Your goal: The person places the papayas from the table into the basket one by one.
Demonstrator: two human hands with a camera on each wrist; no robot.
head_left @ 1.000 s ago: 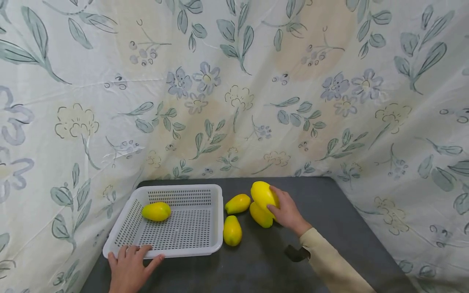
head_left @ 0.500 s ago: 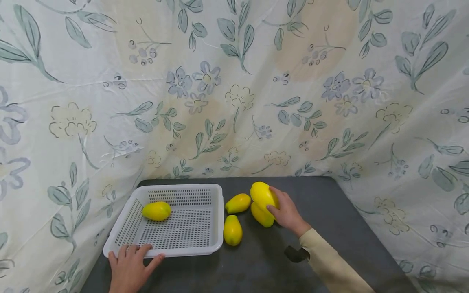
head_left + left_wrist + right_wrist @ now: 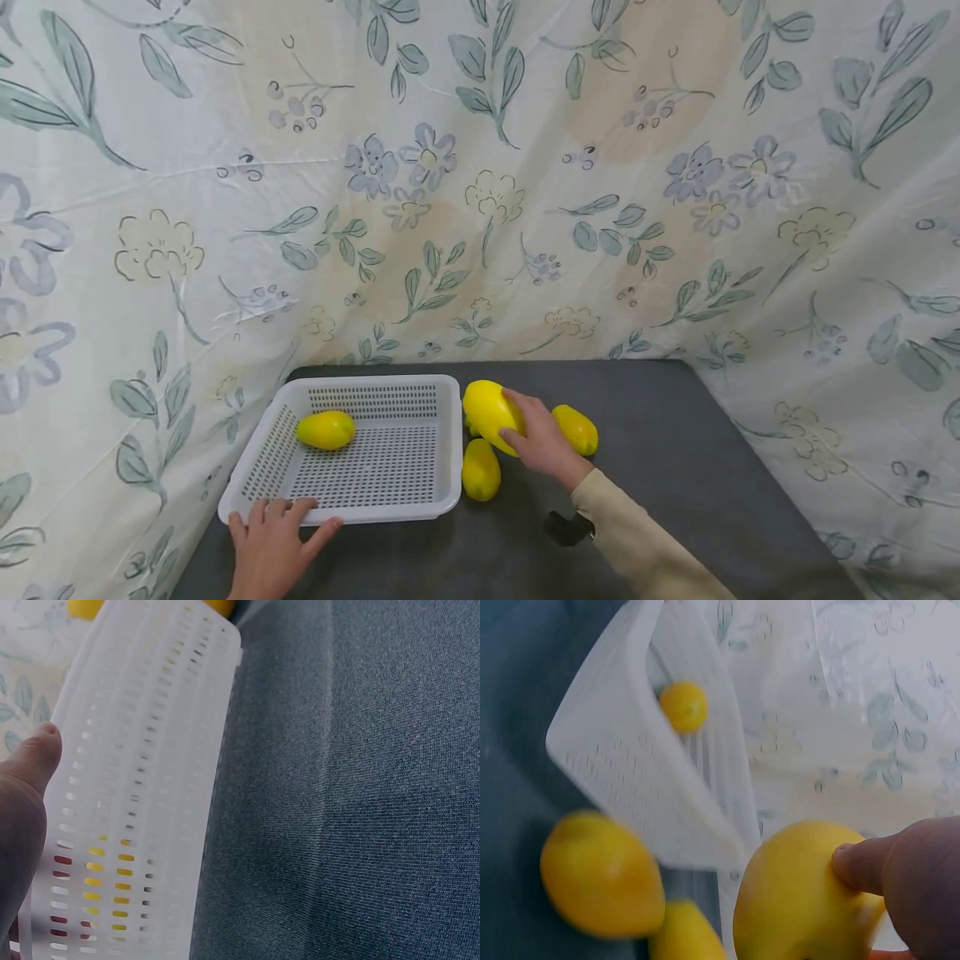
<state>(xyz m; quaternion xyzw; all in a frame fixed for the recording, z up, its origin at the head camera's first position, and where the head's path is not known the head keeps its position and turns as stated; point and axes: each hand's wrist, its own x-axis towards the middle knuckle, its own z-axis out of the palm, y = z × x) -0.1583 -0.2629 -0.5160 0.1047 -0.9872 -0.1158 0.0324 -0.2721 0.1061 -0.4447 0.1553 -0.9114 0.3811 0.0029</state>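
Note:
My right hand (image 3: 543, 446) grips a yellow papaya (image 3: 489, 412) above the table, just right of the basket. In the right wrist view my thumb presses on this papaya (image 3: 795, 889). Below it, one papaya (image 3: 481, 472) lies beside the basket wall; another behind the held fruit is mostly hidden. A further papaya (image 3: 577, 431) lies to the right, behind my hand. My left hand (image 3: 272, 542) holds the near left rim of the white perforated basket (image 3: 397, 510), thumb outside and fingers over the edge. Inside the basket lies one papaya (image 3: 327, 430) with a greenish tip.
The dark table (image 3: 645, 400) extends to the right and in front of the basket. A floral cloth (image 3: 480, 208) hangs behind the table and along both sides. A dark device (image 3: 567, 528) sits at my right wrist.
My right hand has carried the held papaya left, toward the basket, off the papaya it overlapped on the right. The left hand stays on the rim; the head view has shifted slightly.

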